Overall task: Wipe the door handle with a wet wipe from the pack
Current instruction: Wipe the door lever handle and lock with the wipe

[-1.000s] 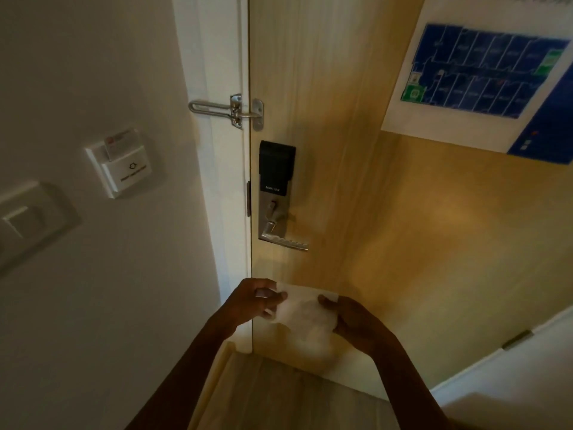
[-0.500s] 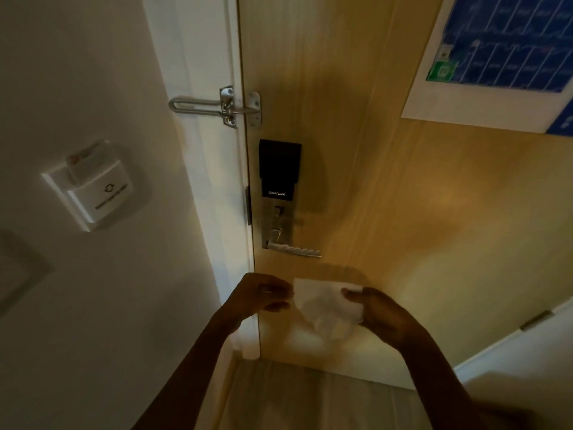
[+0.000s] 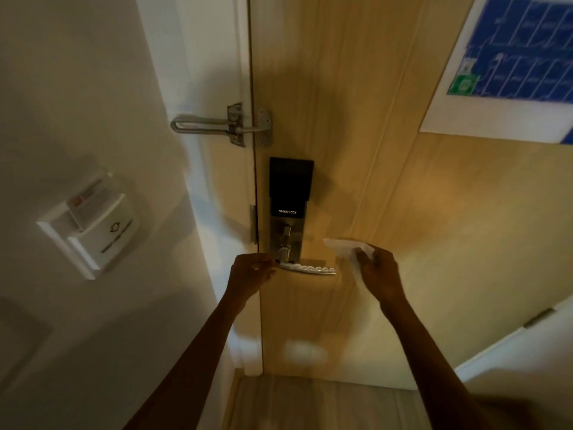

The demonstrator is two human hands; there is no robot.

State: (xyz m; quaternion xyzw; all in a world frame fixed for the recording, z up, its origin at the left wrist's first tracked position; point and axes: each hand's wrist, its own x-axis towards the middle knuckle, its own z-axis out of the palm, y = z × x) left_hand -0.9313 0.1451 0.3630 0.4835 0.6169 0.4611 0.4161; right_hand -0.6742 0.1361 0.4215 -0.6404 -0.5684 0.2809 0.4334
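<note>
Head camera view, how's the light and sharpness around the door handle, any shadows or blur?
Head view, light: dim and warm; the door handle catches bright glints; a soft shadow darkens the door above the lock. Head view, sharpness: the wet wipe in the right hand looks bright but soft-edged; straight lines lean with wide-angle distortion.

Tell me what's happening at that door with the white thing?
A person is getting ready to clean the door handle. Their right hand holds a white wipe just beside the handle's free end, not yet on it. Their left hand is at the other end, by the lock, with curled fingers; whether it touches the handle is hard to tell. The wooden door is closed.
</note>
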